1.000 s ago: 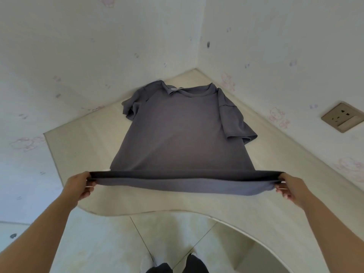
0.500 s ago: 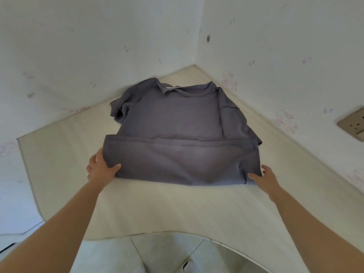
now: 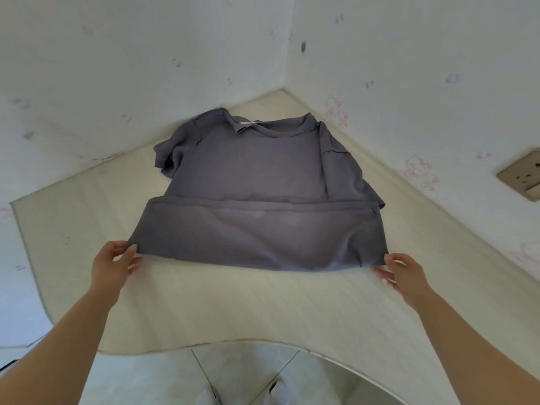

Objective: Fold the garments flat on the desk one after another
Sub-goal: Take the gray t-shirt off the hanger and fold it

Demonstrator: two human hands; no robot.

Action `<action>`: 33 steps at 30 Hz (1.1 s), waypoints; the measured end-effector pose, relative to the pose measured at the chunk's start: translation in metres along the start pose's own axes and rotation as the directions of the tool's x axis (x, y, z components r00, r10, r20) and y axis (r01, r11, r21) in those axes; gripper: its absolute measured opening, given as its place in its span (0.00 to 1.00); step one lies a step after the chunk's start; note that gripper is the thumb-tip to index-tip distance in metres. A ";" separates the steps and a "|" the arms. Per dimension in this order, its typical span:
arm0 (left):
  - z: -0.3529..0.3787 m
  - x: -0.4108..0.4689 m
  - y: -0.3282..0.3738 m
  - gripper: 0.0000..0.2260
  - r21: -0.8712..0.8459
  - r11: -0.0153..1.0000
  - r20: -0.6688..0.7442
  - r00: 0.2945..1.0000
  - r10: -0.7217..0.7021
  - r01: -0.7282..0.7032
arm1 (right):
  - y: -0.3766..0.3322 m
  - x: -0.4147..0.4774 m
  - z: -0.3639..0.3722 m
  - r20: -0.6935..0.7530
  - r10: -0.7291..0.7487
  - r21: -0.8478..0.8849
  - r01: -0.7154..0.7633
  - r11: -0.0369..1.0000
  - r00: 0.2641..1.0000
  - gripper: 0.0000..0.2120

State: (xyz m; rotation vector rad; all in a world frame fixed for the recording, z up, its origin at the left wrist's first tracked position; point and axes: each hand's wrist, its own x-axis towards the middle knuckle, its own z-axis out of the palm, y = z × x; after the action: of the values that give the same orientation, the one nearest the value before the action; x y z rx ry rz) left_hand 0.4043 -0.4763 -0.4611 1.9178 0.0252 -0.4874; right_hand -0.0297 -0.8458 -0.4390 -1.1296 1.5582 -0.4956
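While the grey T-shirt (image 3: 257, 176) lies spread on the desk (image 3: 233, 305), collar toward the wall corner and its lower part turned up so the hem (image 3: 263, 204) crosses the chest, I have a hand at each near corner of the fold. My left hand (image 3: 112, 267) pinches the left corner, thumb on top, fingers curled beneath. My right hand (image 3: 404, 276) has its thumb on the right corner and its fingers loosely spread along the desk. I cannot tell whether any cloth is caught between them.

That uncertainty is my main worry. If I lift or pull now and only the left side has a real hold, the fold will probably skew and the hem will run crooked. The sleeve at the far left (image 3: 168, 154) is bunched rather than flat, so folding over it would likely trap a lump. The cloth looks thin and the desk smooth, so a hard tug toward me could drag the whole shirt to the curved front edge.
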 end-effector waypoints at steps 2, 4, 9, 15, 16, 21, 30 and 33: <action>-0.006 -0.002 0.003 0.04 -0.031 0.999 -0.038 0.999 -0.031 0.030 | -0.001 0.004 -0.008 -0.097 -0.046 0.000 0.046 0.999 0.994 0.06; -0.015 -0.001 -0.004 0.04 0.071 0.995 -0.053 0.996 -0.069 0.073 | 0.002 0.009 -0.018 -0.175 -0.191 -0.329 0.125 0.936 0.966 0.06; -0.029 -0.017 -0.013 0.07 0.647 0.760 0.002 0.997 -0.083 0.062 | 0.005 0.008 -0.029 0.019 -0.023 -0.849 0.028 0.528 1.000 0.12; 0.007 -0.060 0.005 0.27 0.690 0.533 0.292 0.862 0.414 -0.489 | 0.008 -0.028 0.009 0.151 -0.548 -0.691 0.484 0.537 0.823 0.09; 0.020 -0.067 0.001 0.27 0.679 0.430 0.437 0.798 0.415 -0.595 | 0.014 -0.039 0.025 0.300 -0.589 -0.659 0.609 0.441 0.751 0.09; 0.047 -0.081 -0.033 0.33 0.795 0.267 0.549 0.833 0.063 -0.545 | 0.047 -0.059 0.061 0.569 -0.277 -0.792 0.607 0.069 0.774 0.27; 0.029 -0.097 0.004 0.28 0.854 0.293 0.416 0.902 0.113 -0.431 | 0.013 -0.069 0.090 0.413 -0.501 -0.851 0.518 0.085 0.761 0.12; 0.032 -0.054 0.026 0.12 0.767 0.507 0.305 0.919 0.250 -0.392 | -0.022 -0.061 0.137 0.531 -0.497 -0.738 0.663 0.128 0.687 0.09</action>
State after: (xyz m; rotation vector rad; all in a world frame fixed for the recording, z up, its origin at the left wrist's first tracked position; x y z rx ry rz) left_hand 0.3504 -0.5042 -0.4291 2.7119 -0.8036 -0.4146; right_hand 0.1016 -0.7699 -0.4336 -2.6791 1.0944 0.0580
